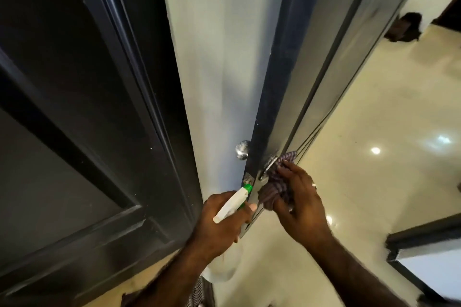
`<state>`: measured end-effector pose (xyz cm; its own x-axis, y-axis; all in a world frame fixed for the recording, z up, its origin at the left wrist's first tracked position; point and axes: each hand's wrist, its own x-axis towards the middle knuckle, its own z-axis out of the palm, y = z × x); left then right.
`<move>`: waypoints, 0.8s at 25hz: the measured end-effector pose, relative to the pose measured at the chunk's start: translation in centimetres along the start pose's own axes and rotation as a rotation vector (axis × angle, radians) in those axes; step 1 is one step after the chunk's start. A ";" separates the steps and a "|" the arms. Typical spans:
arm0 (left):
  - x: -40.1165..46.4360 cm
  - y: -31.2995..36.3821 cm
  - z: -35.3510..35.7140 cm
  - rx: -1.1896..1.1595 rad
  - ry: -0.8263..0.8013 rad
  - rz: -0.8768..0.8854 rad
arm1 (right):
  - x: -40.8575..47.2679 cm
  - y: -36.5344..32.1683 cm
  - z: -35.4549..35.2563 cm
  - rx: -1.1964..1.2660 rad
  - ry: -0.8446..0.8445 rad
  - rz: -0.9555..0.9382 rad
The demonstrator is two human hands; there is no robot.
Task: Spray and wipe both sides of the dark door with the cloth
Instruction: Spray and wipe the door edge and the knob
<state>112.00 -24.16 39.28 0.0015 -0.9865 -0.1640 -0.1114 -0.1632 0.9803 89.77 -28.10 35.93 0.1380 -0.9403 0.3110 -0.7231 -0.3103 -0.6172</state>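
Seen edge-on: door (272, 112) half open, running from the frame's top down to the hands, with a glossy face turned right toward the tiled floor (374, 107) and the other face turned left toward a pale wall (212, 57). Dark, sheened, flecked with a few pale specks along the edge; faint streaks on the right face, possibly spray film or only reflected light, hard to say at this angle. Round steel knob (242, 149) showing on the left side; its twin on the right mostly buried under cloth.

Right hand (298, 203) wrapped round a bunched, checked cloth (275, 183), fingers curled over it and pressing it against the right-side knob and the face around it. Left hand (220, 217) clenched round the neck of a spray bottle (233, 204), white head with green nozzle aimed up at the door's edge near the latch plate (247, 178), index finger lying forward by the trigger.

Risks from here:
- Door swinging away under the wiping push, since nothing braces it; both hands busy, so the cloth would skate off rather than scrub.
- Spray fired this close to the latch, wetting the lock instead of the panel, or misting the right hand.
- Drips running to the glossy floor, leaving a slick patch underfoot.
- Cloth snagging on the knob, with the panel mouldings beyond left streaked.
- Left face apparently untouched; easy to overlook behind the edge.

A second dark panelled door (74, 132) filling the left, not the one in hand.
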 end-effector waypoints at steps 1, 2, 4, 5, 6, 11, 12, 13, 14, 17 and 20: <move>0.1 -0.2 -0.1 0.012 -0.012 0.003 | 0.7 -1.2 0.2 0.131 0.034 0.145; 0.0 -0.1 0.0 0.018 -0.014 -0.004 | 1.8 -2.2 0.3 0.264 0.081 0.292; -0.3 0.0 0.5 0.045 0.033 -0.028 | 4.3 -2.8 -0.2 0.649 0.151 0.696; -0.4 -0.2 0.8 0.060 0.064 -0.029 | 5.1 -3.3 -0.4 0.823 0.157 0.858; -0.5 -0.3 1.2 0.063 0.094 -0.026 | 5.3 -4.0 -0.4 0.915 0.143 0.935; 1.4 -0.3 2.5 0.058 0.180 -0.039 | 0.4 -0.9 2.5 0.023 0.125 0.045; 1.7 0.1 2.9 0.074 0.189 -0.041 | 0.7 1.0 2.6 -0.052 0.077 -0.080; 1.8 0.4 3.2 0.082 0.207 -0.042 | 1.3 2.2 2.4 -0.016 0.029 -0.122; 1.9 0.8 3.6 0.082 0.232 -0.052 | 2.2 2.4 2.1 0.127 0.012 -0.046; 1.7 1.7 4.9 0.087 0.321 -0.060 | 5.0 0.6 0.2 0.878 -0.073 0.616; 0.9 2.0 6.1 0.088 0.420 -0.101 | 5.7 0.8 -1.5 1.481 -0.387 1.119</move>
<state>105.68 -25.28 40.39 0.4186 -0.8898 -0.1818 -0.1738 -0.2749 0.9456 89.00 -33.50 38.27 0.3571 -0.6771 -0.6435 0.4784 0.7242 -0.4966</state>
